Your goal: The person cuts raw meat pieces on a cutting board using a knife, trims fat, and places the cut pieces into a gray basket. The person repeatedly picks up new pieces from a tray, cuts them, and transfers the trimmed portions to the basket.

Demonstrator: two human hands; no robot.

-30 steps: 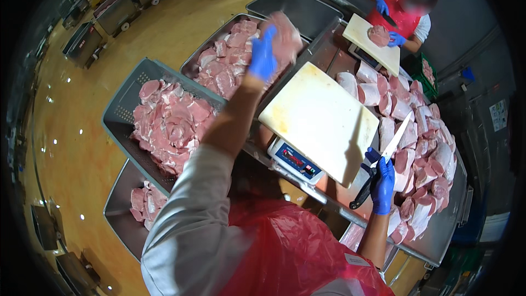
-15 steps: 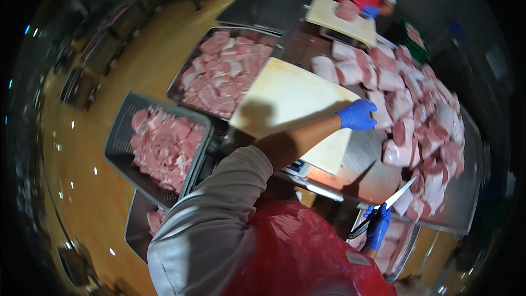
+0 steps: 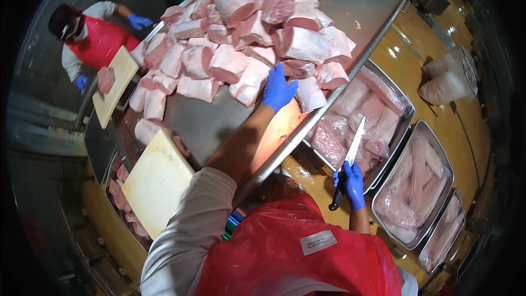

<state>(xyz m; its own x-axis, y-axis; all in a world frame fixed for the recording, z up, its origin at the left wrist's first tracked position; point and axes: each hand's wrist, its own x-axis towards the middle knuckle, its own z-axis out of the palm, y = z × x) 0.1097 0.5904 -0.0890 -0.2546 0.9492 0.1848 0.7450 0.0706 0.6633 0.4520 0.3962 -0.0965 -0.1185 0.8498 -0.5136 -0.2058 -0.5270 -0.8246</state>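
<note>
My left hand [image 3: 279,89], in a blue glove, reaches to the near edge of a heap of pale pink meat chunks [image 3: 234,5] on a steel table. Its fingers are stretched out with the thumb apart, against or just over a chunk of meat [image 3: 250,81]; I cannot tell whether they touch it. My gloved right hand [image 3: 352,183] is closed round the black handle of a knife [image 3: 355,143]. The blade points up and away, above a tray of wrapped meat [image 3: 366,111].
A white cutting board [image 3: 159,178] lies to my left over a bin of cut meat [image 3: 118,189]. Trays of plastic-covered meat [image 3: 416,183] stand on the right beyond the table's steel edge [image 3: 356,71]. A co-worker [image 3: 101,41] in a red apron stands at another board [image 3: 116,89].
My view has swung right, bringing the meat heap to the centre and the trays into sight. My left hand has moved from beside the cutting board to the heap. The right hand still holds the knife.
</note>
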